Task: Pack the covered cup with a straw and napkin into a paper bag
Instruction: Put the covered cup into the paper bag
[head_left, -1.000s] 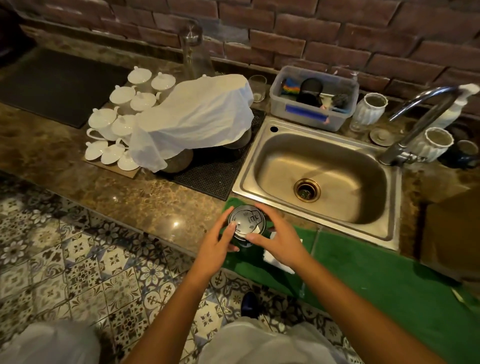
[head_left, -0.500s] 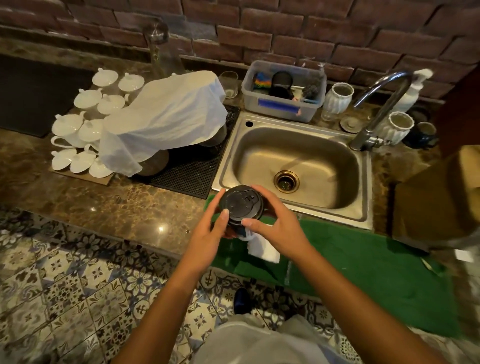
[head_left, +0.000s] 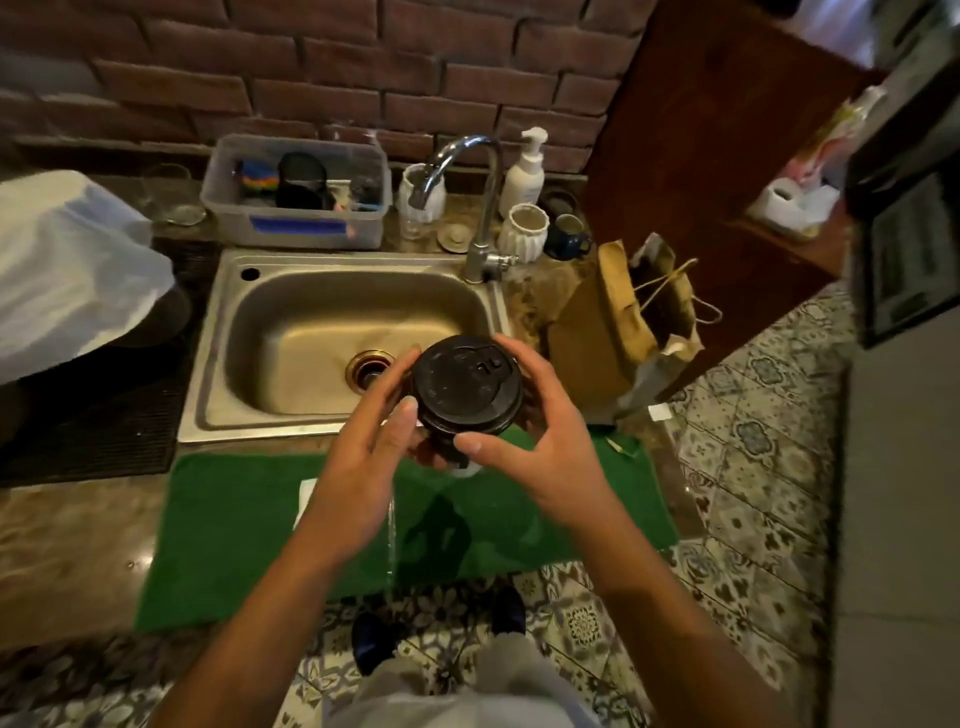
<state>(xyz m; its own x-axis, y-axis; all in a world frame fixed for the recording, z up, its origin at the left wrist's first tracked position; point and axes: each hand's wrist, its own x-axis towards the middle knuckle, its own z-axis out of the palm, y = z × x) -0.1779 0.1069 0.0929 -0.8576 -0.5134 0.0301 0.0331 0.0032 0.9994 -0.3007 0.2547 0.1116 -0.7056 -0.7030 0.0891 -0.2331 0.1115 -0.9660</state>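
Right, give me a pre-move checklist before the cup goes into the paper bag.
1. Lid seated on the cup: ok, the black lid covers the whole top.
2. Grip: ok, the left hand and right hand both curl round the cup.
3. Paper bag standing and open: ok, it stands right of the sink with its mouth gaping, though one flap folds inward.
4. Path to the bag: ok, nothing lies between the cup and the bag.
5. Straw ready: ok, a clear straw lies on the green mat.
6. Napkin ready: cannot tell, only a white edge shows beside the left wrist.
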